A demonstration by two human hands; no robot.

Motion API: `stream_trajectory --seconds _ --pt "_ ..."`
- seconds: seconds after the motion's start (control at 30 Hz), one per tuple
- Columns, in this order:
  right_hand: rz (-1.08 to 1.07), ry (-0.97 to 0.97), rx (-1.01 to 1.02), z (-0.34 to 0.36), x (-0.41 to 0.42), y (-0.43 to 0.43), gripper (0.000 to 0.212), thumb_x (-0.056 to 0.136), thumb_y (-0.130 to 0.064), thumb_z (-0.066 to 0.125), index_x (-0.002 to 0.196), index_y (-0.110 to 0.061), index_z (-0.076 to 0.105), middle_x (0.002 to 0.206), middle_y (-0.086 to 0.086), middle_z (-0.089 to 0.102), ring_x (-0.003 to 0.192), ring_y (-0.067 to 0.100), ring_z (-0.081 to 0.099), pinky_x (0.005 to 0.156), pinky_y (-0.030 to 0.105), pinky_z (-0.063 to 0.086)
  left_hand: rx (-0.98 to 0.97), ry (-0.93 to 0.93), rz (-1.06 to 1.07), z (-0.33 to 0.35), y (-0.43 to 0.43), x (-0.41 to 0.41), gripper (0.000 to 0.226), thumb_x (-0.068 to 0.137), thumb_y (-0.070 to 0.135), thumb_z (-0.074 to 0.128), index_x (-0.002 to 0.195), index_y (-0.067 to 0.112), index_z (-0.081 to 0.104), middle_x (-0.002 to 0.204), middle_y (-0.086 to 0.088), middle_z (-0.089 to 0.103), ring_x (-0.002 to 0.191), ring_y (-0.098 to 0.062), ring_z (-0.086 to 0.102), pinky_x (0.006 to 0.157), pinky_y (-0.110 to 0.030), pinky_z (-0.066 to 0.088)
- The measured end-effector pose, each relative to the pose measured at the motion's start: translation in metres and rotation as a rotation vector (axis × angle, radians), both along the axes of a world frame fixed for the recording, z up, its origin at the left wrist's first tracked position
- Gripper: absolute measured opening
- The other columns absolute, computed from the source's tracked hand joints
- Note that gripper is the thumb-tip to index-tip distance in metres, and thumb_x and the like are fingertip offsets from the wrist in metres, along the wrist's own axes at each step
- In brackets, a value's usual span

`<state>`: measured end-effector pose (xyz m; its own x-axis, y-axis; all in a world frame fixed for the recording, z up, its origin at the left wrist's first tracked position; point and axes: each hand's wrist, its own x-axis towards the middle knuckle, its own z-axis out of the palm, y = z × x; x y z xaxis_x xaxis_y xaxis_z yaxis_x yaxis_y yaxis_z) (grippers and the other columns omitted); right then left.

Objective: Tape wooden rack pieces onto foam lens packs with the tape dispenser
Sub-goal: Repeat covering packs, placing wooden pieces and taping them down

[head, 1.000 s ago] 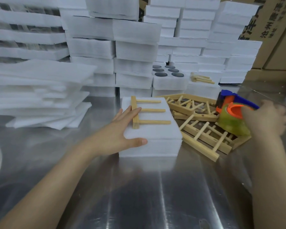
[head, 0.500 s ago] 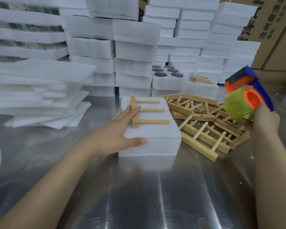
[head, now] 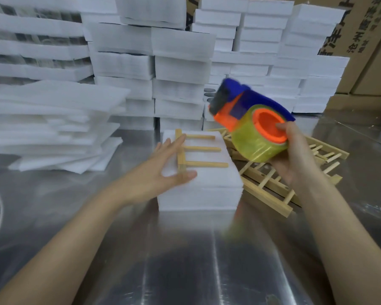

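The right grip (head: pixel 295 155) is curled round the yellow roll of the dispenser (head: pixel 251 119), thumb hooked into its orange core. It holds the dispenser in the air, tilted, above the right side of the pack (head: pixel 207 188) and touching nothing. The left grip (head: pixel 163 170) is spread flat, its straight fingers pressing the rack piece (head: pixel 198 148) down on top of the pack, which lies mid-worktop (head: pixel 185 260), nearer the far edge. No tape shows on this pack, so I judge the piece placed and steadied but its taping not yet begun. Just right of the pack, toward the right edge, lies a heap of loose racks (head: pixel 273 183), which suggests many more to do. Along the far edge stand stacks of packs (head: pixel 178 62), and foam sheets (head: pixel 53 119) lie at the left. Whether any of those stacked packs are finished cannot be told.
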<state>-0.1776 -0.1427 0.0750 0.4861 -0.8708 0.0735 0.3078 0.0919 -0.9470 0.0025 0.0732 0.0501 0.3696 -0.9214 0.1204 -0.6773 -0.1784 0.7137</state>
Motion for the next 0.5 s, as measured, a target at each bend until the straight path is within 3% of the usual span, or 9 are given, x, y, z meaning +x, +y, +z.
stream_trajectory --seconds 0.07,0.1,0.13,0.2,0.33,0.4,0.5 --pt "-0.011 0.013 -0.114 0.0 0.002 0.004 0.009 0.088 -0.02 0.057 0.095 -0.023 0.061 0.079 0.001 0.065 0.075 0.014 0.063 0.075 0.038 0.05 -0.269 0.024 0.146 0.005 -0.002 -0.003 0.064 0.074 0.074 0.053 0.131 0.046 0.049 0.143 0.022 0.042 0.136 -0.001 0.034 0.103 -0.015 0.03" --pt "0.011 -0.002 -0.164 0.0 0.003 0.007 0.011 0.085 -0.019 0.059 0.094 -0.024 0.062 0.076 0.0 0.063 0.07 0.012 0.06 0.07 0.034 0.048 -0.44 0.04 0.251 0.008 -0.005 -0.005 0.042 0.081 0.067 0.055 0.111 0.039 0.063 0.119 0.02 0.061 0.112 -0.002 0.055 0.088 -0.015 0.041" --pt "0.045 -0.031 -0.21 -0.001 0.004 0.01 0.015 0.081 -0.018 0.06 0.094 -0.025 0.063 0.074 0.0 0.061 0.068 0.011 0.058 0.066 0.03 0.048 -0.584 0.123 0.342 0.012 -0.006 -0.006 0.029 0.086 0.06 0.055 0.088 0.034 0.068 0.092 0.017 0.068 0.083 -0.004 0.062 0.07 -0.018 0.046" --pt "0.092 -0.08 -0.31 -0.001 0.004 0.015 0.024 0.075 -0.017 0.061 0.096 -0.029 0.065 0.075 -0.001 0.06 0.068 0.011 0.057 0.062 0.025 0.048 -0.686 0.403 0.412 0.021 -0.006 -0.007 0.044 0.091 0.052 0.051 0.059 0.026 0.066 0.062 0.007 0.065 0.045 -0.006 0.049 0.043 -0.018 0.035" --pt "0.165 -0.177 -0.456 0.001 0.005 0.02 0.039 0.068 -0.019 0.065 0.103 -0.036 0.068 0.087 -0.002 0.065 0.077 0.013 0.061 0.064 0.025 0.052 -0.391 0.759 0.29 0.029 -0.001 -0.013 0.062 0.073 0.075 0.047 0.061 0.019 0.072 0.076 -0.007 0.072 0.034 -0.009 0.035 0.033 -0.013 0.018" --pt "0.187 -0.193 -0.51 0.0 0.006 0.023 0.043 0.07 -0.015 0.063 0.105 -0.038 0.068 0.091 -0.003 0.065 0.081 0.013 0.062 0.065 0.026 0.053 -0.355 0.902 0.212 0.029 -0.002 -0.015 0.058 0.068 0.068 0.053 0.071 0.014 0.074 0.084 -0.007 0.074 0.036 -0.008 0.036 0.032 -0.014 0.014" --pt "0.19 -0.185 -0.593 0.0 0.005 0.024 0.054 0.072 -0.001 0.055 0.11 -0.037 0.066 0.101 -0.004 0.066 0.086 0.012 0.062 0.07 0.026 0.054 -0.392 0.996 0.118 0.031 0.0 -0.018 0.032 0.075 0.042 0.06 0.082 0.014 0.073 0.089 -0.004 0.073 0.04 -0.006 0.035 0.032 -0.014 0.015"
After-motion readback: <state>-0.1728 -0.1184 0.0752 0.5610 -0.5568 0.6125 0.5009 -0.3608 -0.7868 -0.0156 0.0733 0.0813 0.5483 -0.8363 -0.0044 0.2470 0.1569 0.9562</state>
